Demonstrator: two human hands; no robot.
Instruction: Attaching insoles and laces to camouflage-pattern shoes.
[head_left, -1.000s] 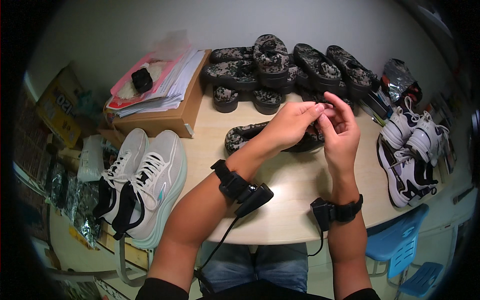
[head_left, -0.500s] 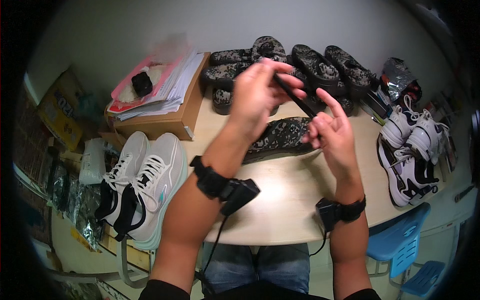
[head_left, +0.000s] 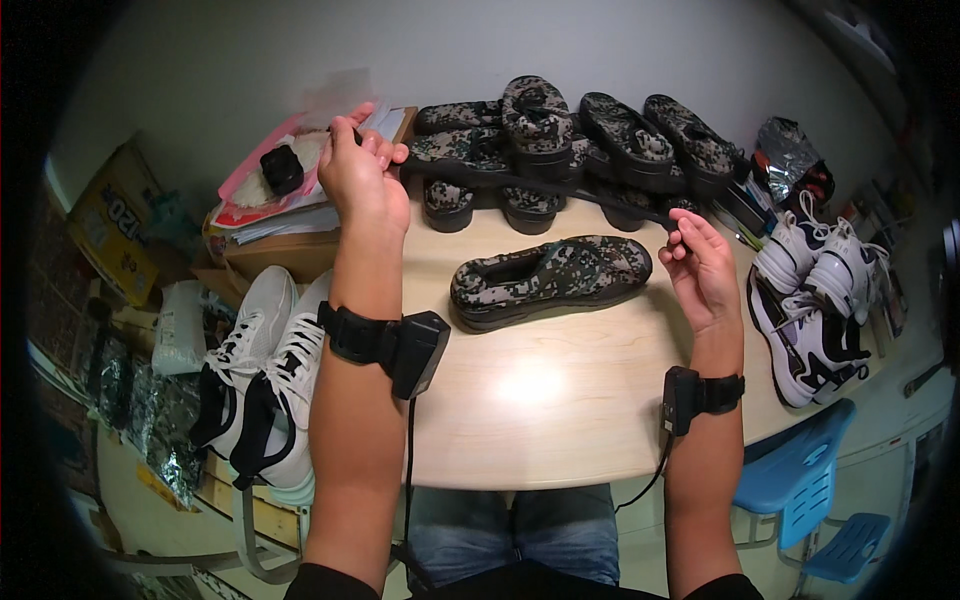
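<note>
The two hands are moving apart: a second ago they were meeting over the middle of the desk (head_left: 560, 430), and now they are pulling a long black strap (head_left: 540, 186) out between them. The left hand (head_left: 365, 175) is curling its fingers around one end, and it is passing in front of the stack of papers (head_left: 280, 225) at the far left. The right hand (head_left: 702, 265) is pinching the other end with its fingertips, near the white sneakers (head_left: 795, 350) on the right. The strap is running across in front of the far row of shoes (head_left: 540, 115), so it seems to be getting stretched to its full length. The camouflage shoe (head_left: 590, 275) is lying on the desk between the arms, and neither hand is touching it.
</note>
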